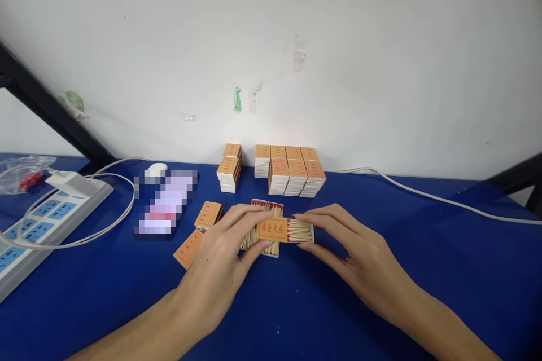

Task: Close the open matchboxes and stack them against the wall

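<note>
Between my two hands is a partly open matchbox. My left hand (231,242) pinches its orange sleeve (272,229), printed with red characters. With thumb and fingers, my right hand (351,242) grips the white tray of matches (300,231), which sticks out of the sleeve's right end. Red match heads show along the sleeve edge. Behind and below the held box lie open trays full of matches (273,249), partly covered by it and my left hand. Beside my left hand are a small stack of matchboxes (207,214) and an orange sleeve (188,249).
Stacked matchboxes (296,172) stand near the wall, with a smaller stack (228,172) to their left. On the left are a blurred phone (169,203), a white mouse-like object (156,170), a power strip (46,220) with cables, and a plastic bag (25,175). A white cable (423,194) runs right.
</note>
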Demonstrator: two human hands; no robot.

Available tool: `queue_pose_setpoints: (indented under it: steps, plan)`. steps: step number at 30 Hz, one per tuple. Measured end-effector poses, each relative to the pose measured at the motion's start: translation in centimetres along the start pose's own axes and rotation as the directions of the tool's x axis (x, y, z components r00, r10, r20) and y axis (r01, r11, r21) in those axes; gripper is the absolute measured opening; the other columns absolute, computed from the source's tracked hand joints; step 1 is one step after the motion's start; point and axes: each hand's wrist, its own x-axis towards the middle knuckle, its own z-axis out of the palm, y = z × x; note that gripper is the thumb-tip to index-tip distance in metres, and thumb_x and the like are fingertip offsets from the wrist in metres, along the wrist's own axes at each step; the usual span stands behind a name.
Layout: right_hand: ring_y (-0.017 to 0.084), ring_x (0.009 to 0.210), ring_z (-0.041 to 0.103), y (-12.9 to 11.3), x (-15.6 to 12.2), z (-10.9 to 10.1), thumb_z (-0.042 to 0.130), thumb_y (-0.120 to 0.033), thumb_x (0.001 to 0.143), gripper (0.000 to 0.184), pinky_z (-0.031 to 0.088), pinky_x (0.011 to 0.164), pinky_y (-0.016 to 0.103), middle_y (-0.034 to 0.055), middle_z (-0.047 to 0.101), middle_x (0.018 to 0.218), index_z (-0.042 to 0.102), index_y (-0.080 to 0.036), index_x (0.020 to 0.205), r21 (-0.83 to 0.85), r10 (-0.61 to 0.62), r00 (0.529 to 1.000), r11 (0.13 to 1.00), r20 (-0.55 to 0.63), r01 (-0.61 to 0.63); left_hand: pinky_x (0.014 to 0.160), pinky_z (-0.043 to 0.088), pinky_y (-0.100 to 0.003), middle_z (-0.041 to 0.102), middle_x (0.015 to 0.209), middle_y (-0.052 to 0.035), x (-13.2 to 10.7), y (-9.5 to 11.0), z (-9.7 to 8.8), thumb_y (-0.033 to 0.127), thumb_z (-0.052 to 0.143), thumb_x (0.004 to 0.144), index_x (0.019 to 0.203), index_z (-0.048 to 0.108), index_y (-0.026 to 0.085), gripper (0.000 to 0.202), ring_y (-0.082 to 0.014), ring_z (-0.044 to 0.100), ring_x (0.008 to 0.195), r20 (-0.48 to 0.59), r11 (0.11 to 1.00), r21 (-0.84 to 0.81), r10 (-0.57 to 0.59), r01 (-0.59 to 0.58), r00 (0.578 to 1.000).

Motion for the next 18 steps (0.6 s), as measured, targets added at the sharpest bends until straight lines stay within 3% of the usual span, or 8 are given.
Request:
queue_pose_setpoints:
  steps: [6, 12, 14, 18]
  plan:
    - [0.022, 0.111, 0.076, -0.3, 0.0, -0.4, 0.073, -0.035, 0.109, 0.035, 0.067, 0.095, 0.037, 0.0059, 0.076, 0.127, 0.069, -0.031, 0.144, 0.058, -0.051, 0.999, 0.997, -0.008, 0.051, 0.109, 0.060, -0.030, 0.074, 0.139, 0.0029, 0.0, 0.1, -0.1, 0.010, 0.075, 0.106, 0.143, 0.068, 0.035, 0.045, -0.0155, 0.074, 0.127, 0.065, 0.997, -0.074, -0.001, 0.006, 0.998]
    - [0.022, 0.103, 0.077, -0.9, 0.4, -1.4, 0.085, -0.040, 0.101, 0.043, 0.066, 0.089, 0.035, 0.0047, 0.078, 0.119, 0.071, -0.033, 0.141, 0.192, -0.063, 0.998, 0.979, -0.005, 0.063, 0.111, 0.058, -0.036, 0.076, 0.137, 0.0023, 0.3, -0.2, -0.2, 0.025, 0.083, 0.103, 0.140, 0.074, 0.037, 0.040, -0.0202, 0.073, 0.128, 0.182, 0.942, -0.319, -0.049, 0.106, 0.982]
    - [0.019, 0.095, 0.075, -1.1, 0.7, -1.8, 0.093, -0.045, 0.092, 0.052, 0.065, 0.085, 0.032, 0.0014, 0.078, 0.110, 0.074, -0.035, 0.139, 0.274, -0.028, 1.000, 0.962, 0.013, 0.023, 0.113, 0.057, -0.039, 0.077, 0.135, 0.0013, 0.6, -0.2, -0.5, 0.028, 0.089, 0.099, 0.142, 0.073, 0.037, 0.047, -0.0220, 0.073, 0.128, 0.268, 0.856, -0.470, -0.093, 0.215, 0.959]
    - [0.018, 0.081, 0.072, -1.6, 0.5, -2.0, 0.105, -0.060, 0.068, 0.073, 0.063, 0.075, 0.029, -0.0034, 0.075, 0.093, 0.079, -0.040, 0.133, 0.423, 0.042, 0.988, 0.900, 0.149, -0.102, 0.109, 0.057, -0.037, 0.081, 0.121, 0.0012, 1.2, 0.3, -1.2, 0.015, 0.097, 0.088, 0.152, 0.062, 0.034, 0.075, -0.0195, 0.076, 0.116, 0.456, 0.573, -0.707, -0.080, 0.415, 0.886]
